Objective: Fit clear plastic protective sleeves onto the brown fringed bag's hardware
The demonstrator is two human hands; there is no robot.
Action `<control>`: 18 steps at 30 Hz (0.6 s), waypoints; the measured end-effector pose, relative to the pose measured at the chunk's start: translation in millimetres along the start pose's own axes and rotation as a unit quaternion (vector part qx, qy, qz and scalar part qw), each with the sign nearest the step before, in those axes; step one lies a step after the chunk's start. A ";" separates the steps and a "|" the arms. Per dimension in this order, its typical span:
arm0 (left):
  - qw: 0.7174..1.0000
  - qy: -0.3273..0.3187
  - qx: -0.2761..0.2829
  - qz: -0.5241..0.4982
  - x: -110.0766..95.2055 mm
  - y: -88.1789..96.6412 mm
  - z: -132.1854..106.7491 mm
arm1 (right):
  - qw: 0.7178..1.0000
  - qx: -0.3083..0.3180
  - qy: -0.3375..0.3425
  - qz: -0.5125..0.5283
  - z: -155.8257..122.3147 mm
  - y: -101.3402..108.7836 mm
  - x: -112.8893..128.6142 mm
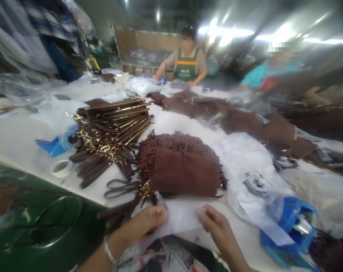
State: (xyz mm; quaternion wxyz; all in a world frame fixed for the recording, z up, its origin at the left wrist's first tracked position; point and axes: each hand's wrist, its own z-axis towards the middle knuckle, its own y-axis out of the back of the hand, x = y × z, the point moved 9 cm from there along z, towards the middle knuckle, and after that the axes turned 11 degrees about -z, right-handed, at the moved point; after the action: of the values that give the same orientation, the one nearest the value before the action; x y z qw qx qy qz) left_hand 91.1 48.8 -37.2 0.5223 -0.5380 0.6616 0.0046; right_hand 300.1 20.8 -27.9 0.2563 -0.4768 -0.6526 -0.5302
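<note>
A thin, whitish translucent sheet [182, 218] stretches between my two hands, close to the table's front edge. My left hand [151, 219] is closed, pinching the sheet's left side; a clear crinkled bit sticks up by its fingertips. At the right side, my right hand [215, 224] has thumb and fingers pressed together at the sheet's edge. Just beyond lies a brown fringed bag [185, 172], its flat panel facing up, with gold clasps at its left. Dark straps [122, 207] trail from it beside my left wrist.
Left of the bag is a heap of brown straps with gold hardware [112, 132]. A tape roll [61, 168] sits near the left edge. A blue tape dispenser [290, 230] stands at right. More brown pieces [242, 121] line the table; two people [188, 70] work across it.
</note>
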 end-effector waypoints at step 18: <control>0.925 -0.018 -0.280 0.256 58.0 136.9 -142.6 | 0.961 0.168 0.140 -0.167 -5.0 -177.8 69.2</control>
State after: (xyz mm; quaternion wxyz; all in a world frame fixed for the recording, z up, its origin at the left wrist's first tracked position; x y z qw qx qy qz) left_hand -97.6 -15.6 -88.9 0.3430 -0.4746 0.7392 0.3325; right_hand 111.6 43.4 -47.8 0.3296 -0.2323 -0.7602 -0.5094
